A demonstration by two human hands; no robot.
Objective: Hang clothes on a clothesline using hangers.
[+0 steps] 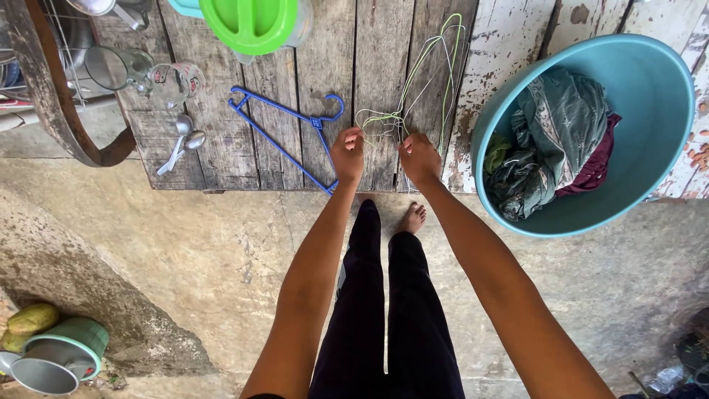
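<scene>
The wire hangers (pixel 413 89) at twelve o'clock are pale green and whitish. Just left of them, at eleven o'clock, the plastic hanger (pixel 284 137) is deep blue. The basin (pixel 650 96) at two o'clock is light turquoise; the cloth (pixel 557 133) in it is dull teal with a pale printed band, beside a maroon piece and a yellow-green scrap. The lid (pixel 255 22) at the top is bright green. The planks (pixel 369 44) are weathered grey-brown, with flaking white paint at one o'clock. The trousers (pixel 384 310) are black.
</scene>
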